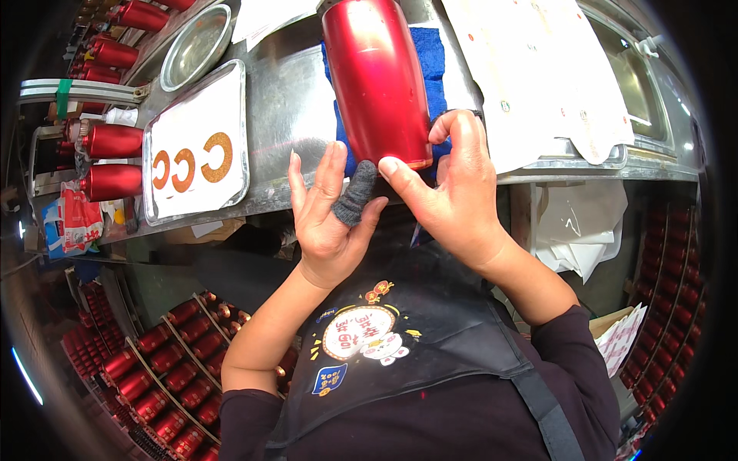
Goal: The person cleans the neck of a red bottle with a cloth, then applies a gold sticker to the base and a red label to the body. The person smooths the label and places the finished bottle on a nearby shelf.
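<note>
Head view: at the left of the frame a shallow metal tray (pixel 196 142) lies on the steel bench (pixel 288 100), holding three orange C-shaped rings (pixel 217 157) on a white liner. Above it, in the upper left, sits a round metal bowl (pixel 195 46); whether anything is in it cannot be told. At the lower left, racks (pixel 165 376) hold rows of red bottles lying side by side, and more red bottles (pixel 112 140) lie at the far left edge.

In the upper centre a red metal bottle (pixel 377 77) lies on a blue cloth (pixel 430 61), its lower rim toward the person. The right hand (pixel 450 192) has its grip on that rim, thumb at the bottom edge and fingers curled over the right side. The left hand (pixel 330 207) is open, palm up, just left of the rim, its fingertips touching the bottle's side; one finger wears a grey knitted cot (pixel 355 196).

White printed sheets (pixel 538 77) cover the bench at upper right. A dark apron fills the lower centre.
</note>
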{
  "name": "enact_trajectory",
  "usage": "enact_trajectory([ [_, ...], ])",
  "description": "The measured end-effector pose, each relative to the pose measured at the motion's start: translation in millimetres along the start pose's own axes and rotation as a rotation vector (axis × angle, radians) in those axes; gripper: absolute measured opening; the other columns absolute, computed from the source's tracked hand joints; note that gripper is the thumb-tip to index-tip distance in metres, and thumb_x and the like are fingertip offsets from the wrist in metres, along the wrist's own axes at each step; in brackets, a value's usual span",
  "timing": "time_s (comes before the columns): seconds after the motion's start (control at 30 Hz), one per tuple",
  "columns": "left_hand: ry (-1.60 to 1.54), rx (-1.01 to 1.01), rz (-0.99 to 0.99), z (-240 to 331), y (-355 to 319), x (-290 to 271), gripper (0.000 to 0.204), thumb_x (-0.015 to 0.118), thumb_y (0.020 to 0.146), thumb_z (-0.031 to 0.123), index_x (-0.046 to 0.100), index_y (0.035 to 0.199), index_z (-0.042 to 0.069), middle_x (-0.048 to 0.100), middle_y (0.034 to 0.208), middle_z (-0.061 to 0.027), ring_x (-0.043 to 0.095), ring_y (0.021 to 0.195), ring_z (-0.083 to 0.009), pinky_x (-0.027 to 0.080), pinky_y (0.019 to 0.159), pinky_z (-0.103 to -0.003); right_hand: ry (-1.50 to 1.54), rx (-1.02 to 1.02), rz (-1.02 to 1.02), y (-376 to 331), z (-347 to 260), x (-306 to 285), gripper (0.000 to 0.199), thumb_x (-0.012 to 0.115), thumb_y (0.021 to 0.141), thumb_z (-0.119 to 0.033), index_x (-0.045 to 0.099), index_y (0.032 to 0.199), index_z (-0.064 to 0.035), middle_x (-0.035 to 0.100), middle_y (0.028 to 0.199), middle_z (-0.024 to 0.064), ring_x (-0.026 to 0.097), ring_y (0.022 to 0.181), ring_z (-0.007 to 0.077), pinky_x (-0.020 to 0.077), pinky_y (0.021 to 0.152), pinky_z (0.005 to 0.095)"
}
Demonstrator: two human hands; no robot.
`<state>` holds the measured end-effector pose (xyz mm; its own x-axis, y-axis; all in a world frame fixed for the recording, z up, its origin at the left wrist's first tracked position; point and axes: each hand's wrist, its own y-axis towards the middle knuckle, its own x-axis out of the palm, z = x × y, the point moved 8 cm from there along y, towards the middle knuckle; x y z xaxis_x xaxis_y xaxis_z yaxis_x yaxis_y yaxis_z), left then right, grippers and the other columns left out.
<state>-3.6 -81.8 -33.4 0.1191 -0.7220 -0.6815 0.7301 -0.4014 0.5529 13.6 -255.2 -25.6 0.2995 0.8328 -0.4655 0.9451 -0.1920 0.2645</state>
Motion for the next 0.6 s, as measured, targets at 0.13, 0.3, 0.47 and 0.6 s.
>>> enact_trajectory([
  [0.13, 0.026, 0.059, -0.021, 8.3, 8.8, -0.9, 0.04, 0.084, 0.078, 0.006, 0.071, 0.116, -0.002, 0.056, 0.144, -0.0269, 0.058, 0.131, -0.0394, 0.024, 0.114, -0.069, 0.14, 0.052, -0.051, -1.6, 7.9, 0.5, 0.041, 0.081, 0.086, -0.019, 0.048, 0.105, -0.0036, 0.046, 0.099, 0.0029, 0.038, 0.061, 0.0027, 0.0344, 0.052, 0.0209],
  [0.3, 0.096, 0.101, -0.01, 15.4, 21.1, -2.1, 0.041, 0.086, 0.072, 0.009, 0.075, 0.111, 0.009, 0.054, 0.148, -0.0227, 0.056, 0.133, -0.0426, 0.021, 0.113, -0.07, 0.172, 0.093, -0.117, -4.1, 14.7, -1.0, 0.031, 0.074, 0.092, -0.011, 0.049, 0.108, -0.0039, 0.047, 0.101, 0.0004, 0.037, 0.06, -0.0009, 0.0325, 0.052, 0.0185],
  [0.47, 0.172, 0.146, 0.031, 23.2, 33.5, 6.6, 0.046, 0.083, 0.075, 0.01, 0.074, 0.12, 0.011, 0.054, 0.148, -0.0234, 0.055, 0.133, -0.0432, 0.023, 0.113, -0.071, 0.493, 0.279, -0.113, -9.9, 30.5, 3.1, 0.018, 0.066, 0.093, -0.007, 0.057, 0.107, -0.001, 0.054, 0.101, 0.0104, 0.056, 0.073, 0.0153, 0.0476, 0.066, 0.0283],
  [0.6, -0.006, -0.027, 0.113, 2.0, 37.7, 6.7, 0.057, 0.086, 0.076, 0.011, 0.067, 0.129, -0.001, 0.055, 0.146, -0.0261, 0.057, 0.131, -0.0414, 0.035, 0.112, -0.062, 0.481, 0.255, -0.087, -15.9, 24.8, -1.2, 0.024, 0.064, 0.093, -0.004, 0.059, 0.116, 0.0001, 0.056, 0.103, 0.0117, 0.057, 0.076, 0.0162, 0.0479, 0.065, 0.0271],
])
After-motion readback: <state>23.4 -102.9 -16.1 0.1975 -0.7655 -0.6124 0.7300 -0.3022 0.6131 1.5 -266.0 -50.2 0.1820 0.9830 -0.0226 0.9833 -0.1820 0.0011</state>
